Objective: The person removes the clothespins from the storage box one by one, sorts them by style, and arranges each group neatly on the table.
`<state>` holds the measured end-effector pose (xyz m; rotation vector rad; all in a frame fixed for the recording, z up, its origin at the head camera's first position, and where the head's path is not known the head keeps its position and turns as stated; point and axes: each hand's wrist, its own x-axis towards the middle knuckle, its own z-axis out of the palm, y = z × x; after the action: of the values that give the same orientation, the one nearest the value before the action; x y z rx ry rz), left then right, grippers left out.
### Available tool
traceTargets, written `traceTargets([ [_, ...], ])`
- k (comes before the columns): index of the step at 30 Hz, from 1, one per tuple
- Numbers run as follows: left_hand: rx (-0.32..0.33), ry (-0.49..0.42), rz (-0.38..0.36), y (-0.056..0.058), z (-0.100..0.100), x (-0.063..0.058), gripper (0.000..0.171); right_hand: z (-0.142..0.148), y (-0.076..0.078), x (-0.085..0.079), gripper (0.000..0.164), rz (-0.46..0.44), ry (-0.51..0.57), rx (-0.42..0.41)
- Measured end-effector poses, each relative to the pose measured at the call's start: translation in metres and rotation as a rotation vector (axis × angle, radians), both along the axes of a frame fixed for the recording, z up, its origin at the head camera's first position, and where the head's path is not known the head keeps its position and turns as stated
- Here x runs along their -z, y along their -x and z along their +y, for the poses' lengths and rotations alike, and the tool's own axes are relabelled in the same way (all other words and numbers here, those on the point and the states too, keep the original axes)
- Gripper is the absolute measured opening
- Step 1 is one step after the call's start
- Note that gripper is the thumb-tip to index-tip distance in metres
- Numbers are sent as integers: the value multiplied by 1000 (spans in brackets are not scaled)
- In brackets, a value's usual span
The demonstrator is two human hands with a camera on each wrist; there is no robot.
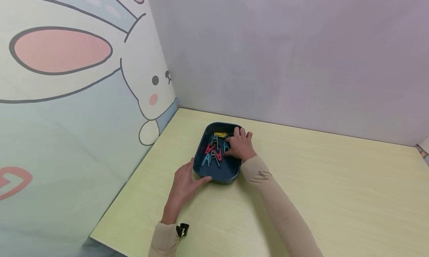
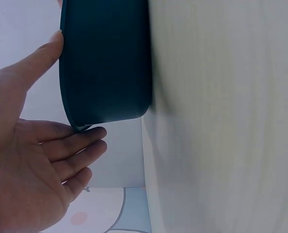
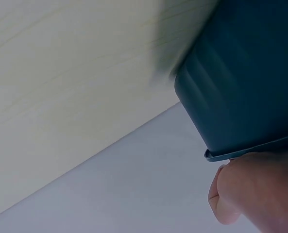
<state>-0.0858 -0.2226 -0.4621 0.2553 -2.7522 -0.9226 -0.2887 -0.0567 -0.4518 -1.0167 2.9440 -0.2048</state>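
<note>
A dark blue plastic bin stands on the table with several small clothespins in it. Blue, red and grey clothespins lie jumbled in its middle, and a yellow clothespin is near its far end. My left hand spans the bin's near left corner, thumb at the near rim. In the left wrist view its fingers look nearly straight beside the bin wall. My right hand reaches over the right rim. Its thumb and forefinger stand apart around a blue clothespin; other fingers are at the rim.
The pale wooden table extends to the right of the bin. A plain grey wall rises behind it, and a wall with a rabbit drawing borders it on the left. A black wristband sits at the left cuff.
</note>
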Motion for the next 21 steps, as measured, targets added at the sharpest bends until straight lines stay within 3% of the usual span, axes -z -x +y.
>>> traceTargets([
  [10,-8,-1,-18,0,1,0,96,3,6,2,64,-57,94,-2],
  [21,-5,-2,-28,0,1,-1,96,11,3,-4,61,-42,251,-62],
])
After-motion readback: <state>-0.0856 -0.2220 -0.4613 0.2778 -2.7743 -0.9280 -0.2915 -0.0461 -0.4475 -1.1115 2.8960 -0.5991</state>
